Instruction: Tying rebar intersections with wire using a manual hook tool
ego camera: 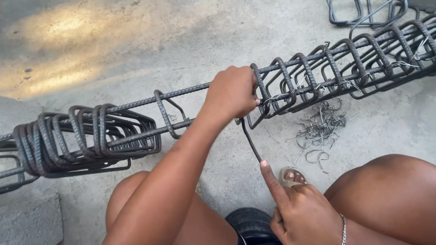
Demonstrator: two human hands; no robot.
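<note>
Low over the concrete floor (pixel 136 41), left hand (pixel 232 93) clenched around a steel tie (pixel 262 97) on the rebar cage (pixel 318 72), right hand (pixel 299 211) with forefinger extended against a hooked tool (pixel 251 140), loose wire ties (pixel 320 129) near the floor's right edge.

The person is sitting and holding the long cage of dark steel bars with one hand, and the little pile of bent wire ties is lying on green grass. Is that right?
Not quite. The head view shows the pile of thin bent grey wire ties lying on bare grey concrete floor, not grass. The rest holds: the left hand grips the long cage of dark ribbed steel bars, and the person's knees show they are sitting.
</note>
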